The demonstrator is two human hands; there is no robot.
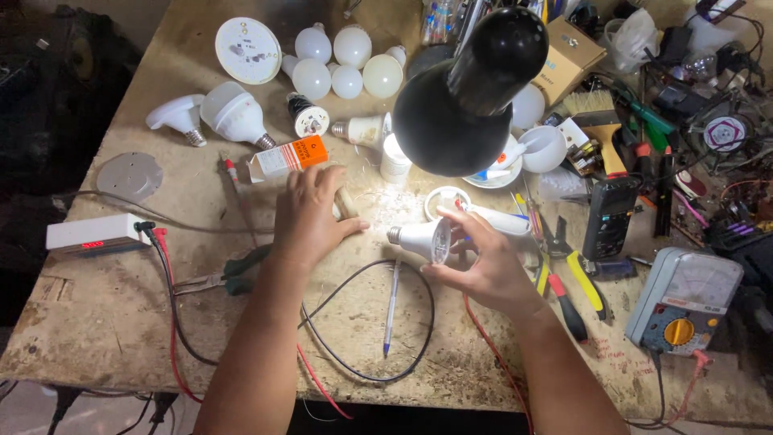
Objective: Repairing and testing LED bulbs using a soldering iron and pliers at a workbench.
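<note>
A white bulb housing (422,239) is held on its side in the right hand (487,270), fingers curled round its wide open end, metal screw base pointing left. It is kept just above the worn workbench (105,314), near the middle.

The left hand (310,216) is laid palm down on the bench, fingers loosely spread; a pale stick-like piece (345,201) shows beside its fingertips, but whether it is gripped cannot be told.

A black lamp shade (463,93) is hung over the scene and blocks much of the bench behind the hands. Behind the left hand an orange and white box (287,157) is seen, and further back a cluster of white bulbs (342,64) and domes. A blue pen (391,302) is lying inside a loop of black cable (378,322) in front of the hands. Pliers (221,278) are placed left of the left forearm, and a white meter box (84,234) with red and black leads at the far left. To the right, yellow-handled cutters (584,282), a black multimeter (609,217) and a grey analogue meter (684,302) are crowded close together.
</note>
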